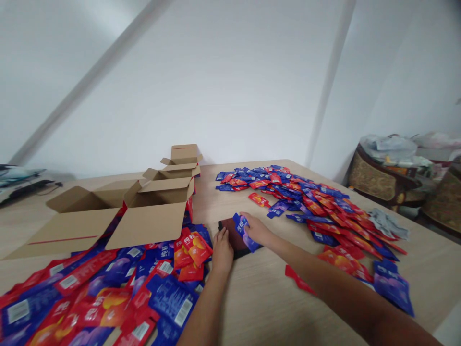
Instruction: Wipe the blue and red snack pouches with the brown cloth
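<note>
Pinched in my right hand (256, 229) is a blue pouch (241, 231) with white lettering and a purple fruit picture. It is over a dark brown flat pad (230, 226) with black edges on the table; whether it touches the pad I cannot tell. My left hand (222, 250) rests at the pad's left edge, fingers laid forward on it, with no pouch visible in it. Close to its left lie red pouches (196, 247) with orange fruit pictures, on top of a large spread of red and blue pouches (108, 293).
Several open cardboard boxes (147, 221) stand in a row on the left, flaps out. A long heap of red and blue pouches (317, 202) covers the right of the wooden table (259, 298). A grey cloth (389, 223) lies at its end. Patterned armchairs (372, 175) stand beyond.
</note>
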{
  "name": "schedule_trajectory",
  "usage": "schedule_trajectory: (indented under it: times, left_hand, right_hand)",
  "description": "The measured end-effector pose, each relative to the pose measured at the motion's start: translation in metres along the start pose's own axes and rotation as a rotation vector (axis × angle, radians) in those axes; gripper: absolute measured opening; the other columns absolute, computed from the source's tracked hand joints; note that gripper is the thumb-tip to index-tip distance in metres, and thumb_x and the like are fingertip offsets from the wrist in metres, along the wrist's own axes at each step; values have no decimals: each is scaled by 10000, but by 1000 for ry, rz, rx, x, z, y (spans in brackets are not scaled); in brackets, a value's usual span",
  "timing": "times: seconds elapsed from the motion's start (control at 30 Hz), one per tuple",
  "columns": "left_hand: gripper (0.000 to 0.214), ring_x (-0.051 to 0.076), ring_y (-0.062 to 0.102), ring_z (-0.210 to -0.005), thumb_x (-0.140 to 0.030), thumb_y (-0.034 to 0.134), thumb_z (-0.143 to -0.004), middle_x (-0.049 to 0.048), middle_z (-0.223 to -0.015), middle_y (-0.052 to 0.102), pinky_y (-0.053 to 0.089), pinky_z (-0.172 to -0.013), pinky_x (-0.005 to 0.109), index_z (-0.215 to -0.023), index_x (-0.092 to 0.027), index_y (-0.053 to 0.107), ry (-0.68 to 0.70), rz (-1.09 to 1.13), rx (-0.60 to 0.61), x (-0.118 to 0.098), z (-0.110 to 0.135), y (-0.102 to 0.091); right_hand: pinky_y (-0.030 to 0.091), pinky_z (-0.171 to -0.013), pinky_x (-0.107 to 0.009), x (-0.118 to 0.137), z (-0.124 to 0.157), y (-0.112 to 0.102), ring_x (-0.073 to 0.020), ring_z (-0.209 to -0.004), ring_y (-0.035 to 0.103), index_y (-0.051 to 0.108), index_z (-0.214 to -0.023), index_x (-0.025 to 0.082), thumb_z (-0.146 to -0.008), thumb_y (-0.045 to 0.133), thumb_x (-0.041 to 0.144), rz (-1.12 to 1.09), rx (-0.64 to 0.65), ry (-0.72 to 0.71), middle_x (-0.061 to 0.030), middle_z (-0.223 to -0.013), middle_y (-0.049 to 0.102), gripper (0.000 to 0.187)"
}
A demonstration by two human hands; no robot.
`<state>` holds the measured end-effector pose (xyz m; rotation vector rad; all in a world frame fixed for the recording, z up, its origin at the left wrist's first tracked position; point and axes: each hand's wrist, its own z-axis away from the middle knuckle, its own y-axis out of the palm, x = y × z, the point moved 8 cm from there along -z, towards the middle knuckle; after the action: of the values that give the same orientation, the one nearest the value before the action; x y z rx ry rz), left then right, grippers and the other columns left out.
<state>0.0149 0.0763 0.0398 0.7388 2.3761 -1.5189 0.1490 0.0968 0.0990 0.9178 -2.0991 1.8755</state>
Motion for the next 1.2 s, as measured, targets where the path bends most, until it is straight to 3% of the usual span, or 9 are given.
schedule_trajectory:
  times: [0.1,0.27,0.37,0.57,0.7,0.77,0.97,1.07,1.2]
  left_hand:
    - [532,220,430,-1225,35,332,-724,140,-1280,526,340,-1052,400,-1195,-78,551,-5,1,-1,0,0,1]
    - [530,218,436,-1213,34,321,-730,149,-1274,529,335,-1054,402,-1202,-66,541,7,-15,-19,0,1,1]
    - [531,219,435,-1215,33,327,-726,139,-1274,531,336,-1055,398,-1200,-70,544,7,-24,0,1,1,3]
    - [541,215,405,-1245,28,339,-729,124,-1317,497,328,-1062,397,-1221,-91,531,-14,-10,40,-2,3,0]
    - [539,211,394,-1255,25,339,-732,119,-1317,499,319,-1066,374,-1223,-89,530,-34,-4,47,-4,4,-3]
    - [545,212,403,-1248,30,333,-735,108,-1306,513,326,-1060,380,-1222,-105,535,-34,-13,34,-5,4,-4]
    - [553,232,427,-1221,38,350,-706,132,-1292,521,339,-1051,407,-1214,-78,536,-1,-24,34,-7,3,-5]
    - [566,227,433,-1218,44,346,-701,122,-1288,526,339,-1051,405,-1219,-86,532,-4,-36,31,-7,2,-5]
    - [551,227,428,-1226,38,344,-709,139,-1298,513,324,-1061,407,-1216,-70,530,-10,-32,25,-4,2,-2]
  right_hand:
    - [318,-1006,-313,-9,-13,14,-190,-1217,433,366,-1359,116,-853,406,194,-28,-63,74,-131,-1337,467,513]
    - [192,-1055,-415,-4,-14,63,-232,-1313,286,382,-1356,118,-927,277,307,245,-99,36,-139,-1397,392,481]
    - [181,-1052,-405,-2,-13,66,-221,-1315,275,385,-1357,134,-937,247,308,334,-137,-12,-132,-1403,386,475]
    - [331,-947,-417,-37,-12,34,-249,-1216,380,419,-1327,305,-933,313,355,496,-74,61,-91,-1364,412,411]
    - [430,-803,-355,-52,-7,7,-258,-1085,476,327,-1375,308,-907,405,341,588,-19,219,-138,-1239,465,476]
    - [436,-788,-333,-39,-7,-7,-264,-1079,480,271,-1401,276,-886,451,305,576,-52,214,-155,-1241,442,546]
    - [390,-894,-311,32,-17,-35,-215,-1083,485,234,-1414,205,-918,321,244,281,-180,-74,-120,-1254,434,506]
    - [349,-946,-336,33,-21,-18,-228,-1108,462,374,-1350,154,-916,302,224,282,-131,-64,-138,-1214,498,446]
    - [293,-987,-413,10,-17,32,-268,-1214,375,409,-1326,113,-919,323,292,331,-78,32,-175,-1293,475,453]
